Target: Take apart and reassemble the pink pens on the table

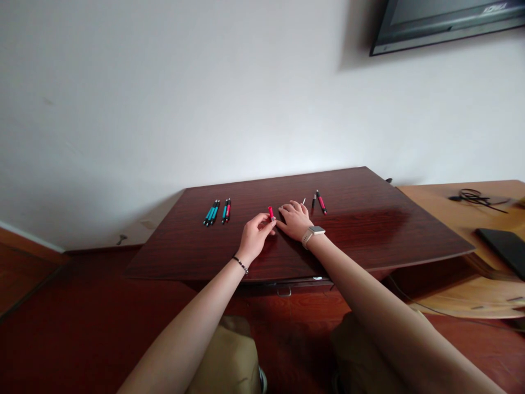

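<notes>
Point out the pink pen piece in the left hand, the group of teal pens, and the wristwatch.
pink pen piece (270, 212): head view, on its upper barrel above the fingertips.
teal pens (211, 213): head view, middle of the barrels.
wristwatch (317, 230): head view, on its face.

Left hand (255, 234) fingers pinched, right hand (294, 219) palm-down, both arms outstretched
</notes>
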Demonstrator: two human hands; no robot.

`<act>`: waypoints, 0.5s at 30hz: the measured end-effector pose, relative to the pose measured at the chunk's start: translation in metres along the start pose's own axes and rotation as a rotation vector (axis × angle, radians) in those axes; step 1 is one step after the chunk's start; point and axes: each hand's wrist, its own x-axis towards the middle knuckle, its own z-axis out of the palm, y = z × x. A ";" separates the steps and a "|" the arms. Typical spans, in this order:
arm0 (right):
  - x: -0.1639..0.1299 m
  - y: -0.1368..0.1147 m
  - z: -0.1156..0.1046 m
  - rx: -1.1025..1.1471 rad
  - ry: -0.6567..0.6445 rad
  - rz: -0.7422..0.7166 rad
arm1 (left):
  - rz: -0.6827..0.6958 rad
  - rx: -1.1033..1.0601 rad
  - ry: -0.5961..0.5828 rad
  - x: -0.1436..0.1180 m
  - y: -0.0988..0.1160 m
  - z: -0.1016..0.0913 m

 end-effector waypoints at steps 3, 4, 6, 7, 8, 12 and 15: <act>-0.001 -0.001 -0.003 0.046 0.051 -0.015 | 0.004 0.009 0.005 0.001 -0.001 0.000; -0.001 -0.001 -0.004 0.077 0.080 -0.024 | 0.019 0.001 0.007 0.001 -0.002 0.000; -0.002 -0.002 -0.007 0.158 0.150 -0.056 | 0.034 -0.014 0.008 0.001 -0.003 -0.001; -0.002 -0.002 -0.009 0.204 0.189 -0.077 | 0.028 -0.011 0.006 0.001 -0.004 -0.002; -0.003 -0.003 -0.011 0.249 0.229 -0.098 | 0.014 0.000 0.005 0.001 -0.004 -0.002; -0.010 -0.005 -0.020 0.429 0.358 -0.140 | -0.015 0.015 -0.005 0.001 -0.007 -0.002; -0.017 -0.009 -0.028 0.551 0.401 -0.128 | 0.008 -0.031 -0.005 0.003 -0.009 -0.001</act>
